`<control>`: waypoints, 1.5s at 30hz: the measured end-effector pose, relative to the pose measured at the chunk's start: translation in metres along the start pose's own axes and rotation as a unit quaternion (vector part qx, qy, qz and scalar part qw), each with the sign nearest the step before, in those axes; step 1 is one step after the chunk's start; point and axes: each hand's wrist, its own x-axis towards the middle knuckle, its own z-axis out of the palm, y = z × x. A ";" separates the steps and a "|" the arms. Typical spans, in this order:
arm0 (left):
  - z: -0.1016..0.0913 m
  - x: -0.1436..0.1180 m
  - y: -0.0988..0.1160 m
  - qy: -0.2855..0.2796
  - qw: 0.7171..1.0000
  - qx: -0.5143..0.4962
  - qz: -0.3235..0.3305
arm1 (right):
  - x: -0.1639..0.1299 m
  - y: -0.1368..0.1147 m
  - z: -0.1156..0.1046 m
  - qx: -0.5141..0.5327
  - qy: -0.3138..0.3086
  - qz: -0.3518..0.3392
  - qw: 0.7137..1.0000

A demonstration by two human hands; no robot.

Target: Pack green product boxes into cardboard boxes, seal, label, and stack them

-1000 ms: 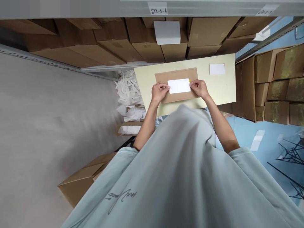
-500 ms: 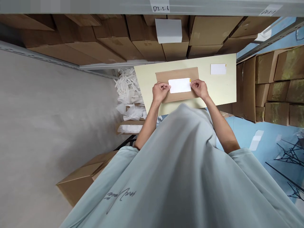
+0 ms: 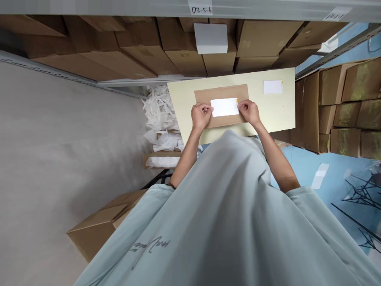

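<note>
Boxes (image 3: 264, 41) fill a shelf (image 3: 127, 8) beyond the far edge of a pale yellow tabletop (image 3: 274, 115); white scraps (image 3: 160, 105) lie beside its left edge. Between far and near edges, over brown cardboard (image 3: 218, 93), the left hand (image 3: 201, 115) and right hand (image 3: 250, 111) pinch a white card (image 3: 224, 107) by opposite ends. Unlike a second ago, the view sits slightly shifted; hands and card have kept their places.

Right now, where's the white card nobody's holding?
In the head view, the unheld white card lies near the far right corner of the table, right of the brown cardboard.
</note>
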 end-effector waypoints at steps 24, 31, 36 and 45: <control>0.030 -0.012 -0.008 0.076 0.994 0.069 0.027 | 0.007 0.002 0.022 -0.152 0.058 0.007 0.987; 0.047 -0.016 0.004 0.006 0.988 0.094 0.119 | -0.015 -0.006 0.042 -0.231 0.010 -0.132 0.964; 0.057 -0.035 0.011 -0.123 0.963 0.138 0.195 | -0.027 -0.005 0.055 -0.252 -0.060 -0.156 0.953; 0.037 -0.040 0.008 -0.119 0.961 0.186 0.164 | -0.025 -0.006 0.052 -0.250 -0.059 -0.131 0.958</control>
